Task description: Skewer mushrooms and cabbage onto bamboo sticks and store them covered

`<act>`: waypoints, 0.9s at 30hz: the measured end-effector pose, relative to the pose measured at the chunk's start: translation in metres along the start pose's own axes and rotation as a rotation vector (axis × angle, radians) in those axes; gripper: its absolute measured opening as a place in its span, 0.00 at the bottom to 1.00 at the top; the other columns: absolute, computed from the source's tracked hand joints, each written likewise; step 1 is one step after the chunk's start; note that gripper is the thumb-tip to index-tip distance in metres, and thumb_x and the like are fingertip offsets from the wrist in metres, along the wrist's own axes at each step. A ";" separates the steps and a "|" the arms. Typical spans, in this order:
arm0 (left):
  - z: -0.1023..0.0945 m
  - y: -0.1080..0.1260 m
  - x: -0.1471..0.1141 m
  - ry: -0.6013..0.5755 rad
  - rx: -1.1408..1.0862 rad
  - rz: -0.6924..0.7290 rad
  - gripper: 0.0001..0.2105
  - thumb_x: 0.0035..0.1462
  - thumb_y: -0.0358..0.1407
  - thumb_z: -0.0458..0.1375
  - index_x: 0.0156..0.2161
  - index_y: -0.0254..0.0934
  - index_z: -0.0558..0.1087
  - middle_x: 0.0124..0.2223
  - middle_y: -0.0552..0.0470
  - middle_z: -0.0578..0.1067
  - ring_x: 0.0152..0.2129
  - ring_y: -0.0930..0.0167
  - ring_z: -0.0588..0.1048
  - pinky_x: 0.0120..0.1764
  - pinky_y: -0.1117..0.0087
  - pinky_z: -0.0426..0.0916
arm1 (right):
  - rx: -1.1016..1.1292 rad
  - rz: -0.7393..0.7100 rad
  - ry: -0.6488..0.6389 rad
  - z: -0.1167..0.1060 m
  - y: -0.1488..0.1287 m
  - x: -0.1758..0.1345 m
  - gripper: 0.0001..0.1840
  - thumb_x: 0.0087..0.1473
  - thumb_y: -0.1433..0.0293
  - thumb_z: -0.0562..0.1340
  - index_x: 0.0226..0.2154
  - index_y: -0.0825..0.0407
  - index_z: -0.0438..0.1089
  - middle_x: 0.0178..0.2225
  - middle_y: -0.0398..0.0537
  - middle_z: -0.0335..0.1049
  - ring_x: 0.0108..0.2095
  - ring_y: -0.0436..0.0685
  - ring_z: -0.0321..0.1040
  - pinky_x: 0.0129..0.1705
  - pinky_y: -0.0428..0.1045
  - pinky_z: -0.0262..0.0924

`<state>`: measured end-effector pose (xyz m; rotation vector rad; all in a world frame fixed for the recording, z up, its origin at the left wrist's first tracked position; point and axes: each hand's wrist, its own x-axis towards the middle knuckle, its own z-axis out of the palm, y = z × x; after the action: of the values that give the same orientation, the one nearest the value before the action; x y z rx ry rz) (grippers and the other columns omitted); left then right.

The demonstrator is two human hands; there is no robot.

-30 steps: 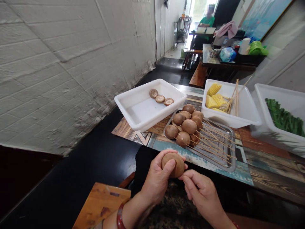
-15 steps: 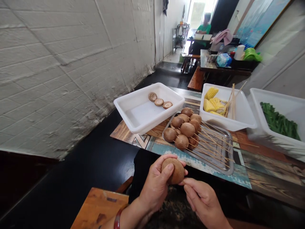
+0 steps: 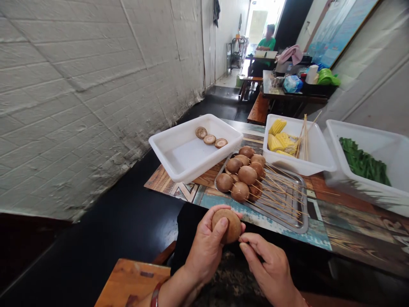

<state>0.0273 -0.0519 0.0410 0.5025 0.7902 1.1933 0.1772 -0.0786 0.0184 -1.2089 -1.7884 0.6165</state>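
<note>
My left hand (image 3: 209,241) is wrapped around a brown mushroom cap (image 3: 230,228), thumb across its top. Close against the cap's lower right edge, my right hand (image 3: 268,260) pinches a thin bamboo skewer (image 3: 240,239), of which only a short bit shows between fingertips and mushroom. Just beyond my hands, a metal tray (image 3: 302,221) bears several skewered mushrooms (image 3: 247,175), their sticks pointing right. Behind it to the left stands a white plastic tub (image 3: 179,174) with three loose mushrooms (image 3: 209,139) lying gills up.
A second white tub (image 3: 319,168) holds corn pieces (image 3: 283,143) and several upright skewers (image 3: 305,136). Right of it, another tub (image 3: 396,136) contains green leaves (image 3: 364,162). A wooden stool (image 3: 134,281) is at lower left. A person in green (image 3: 267,43) sits far back.
The whole view has shifted slightly, so the tubs and tray appear a little further left. Both hands keep their hold at the mushroom, with the right fingers still at its edge.
</note>
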 end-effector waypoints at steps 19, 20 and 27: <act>-0.001 0.004 0.001 -0.024 -0.042 0.011 0.17 0.54 0.41 0.66 0.44 0.35 0.70 0.40 0.43 0.79 0.34 0.64 0.79 0.37 0.66 0.73 | 0.169 0.189 -0.170 -0.005 0.003 -0.005 0.17 0.64 0.64 0.55 0.40 0.50 0.79 0.13 0.38 0.61 0.11 0.48 0.57 0.16 0.42 0.57; 0.000 0.004 0.001 -0.019 -0.037 0.012 0.17 0.53 0.41 0.66 0.44 0.35 0.71 0.40 0.43 0.79 0.34 0.64 0.79 0.37 0.66 0.73 | 0.202 0.212 -0.186 -0.005 0.005 -0.006 0.18 0.64 0.63 0.54 0.40 0.51 0.79 0.13 0.38 0.61 0.11 0.47 0.57 0.15 0.42 0.56; 0.001 0.002 -0.003 0.025 -0.010 0.031 0.18 0.53 0.42 0.66 0.44 0.35 0.70 0.41 0.44 0.80 0.34 0.63 0.80 0.38 0.65 0.74 | 0.379 0.435 -0.259 0.002 0.011 -0.018 0.21 0.65 0.57 0.53 0.42 0.53 0.74 0.15 0.37 0.58 0.13 0.47 0.54 0.16 0.42 0.52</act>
<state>0.0263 -0.0540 0.0438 0.4939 0.8004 1.2338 0.1837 -0.0906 0.0017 -1.2966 -1.5156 1.3513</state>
